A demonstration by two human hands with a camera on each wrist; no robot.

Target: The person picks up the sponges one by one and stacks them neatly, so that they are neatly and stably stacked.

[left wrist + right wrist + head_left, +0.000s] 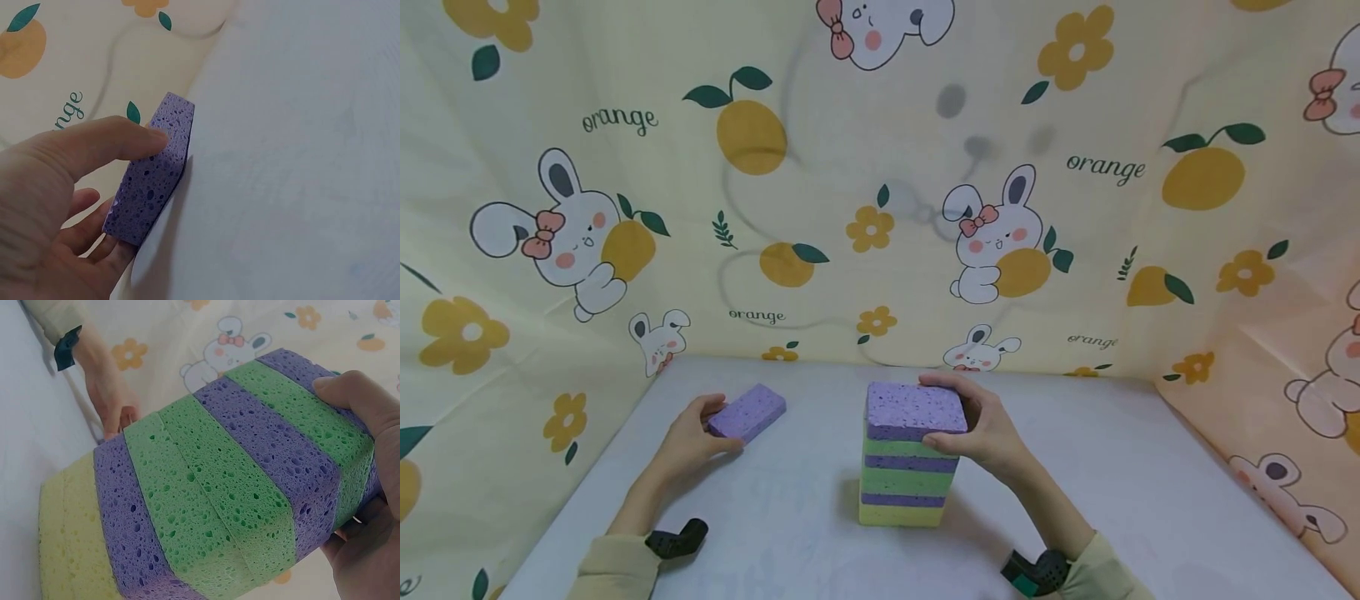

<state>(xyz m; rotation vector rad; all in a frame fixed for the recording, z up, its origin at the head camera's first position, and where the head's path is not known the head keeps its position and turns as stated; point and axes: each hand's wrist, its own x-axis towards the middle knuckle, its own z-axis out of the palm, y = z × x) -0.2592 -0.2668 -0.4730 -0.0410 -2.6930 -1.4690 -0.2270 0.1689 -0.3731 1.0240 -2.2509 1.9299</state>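
Observation:
At the left of the head view, my left hand [687,437] holds a flat purple sponge [749,413] by its edges. The left wrist view shows the thumb on one long side of this sponge [153,172] and fingers under the other; whether it touches the table I cannot tell. My right hand [985,423] grips the purple sponge [916,407] topping an upright stack of sponges [906,483], thumb in front and fingers behind. Close up in the right wrist view, the stack has yellow sponges [72,531] at the bottom, then purple and green layers [206,487].
The stack stands on a white tabletop [775,533]. A printed cloth [865,167] with rabbits, oranges and flowers rises behind the table and along both sides. Each wrist wears a black device [677,539].

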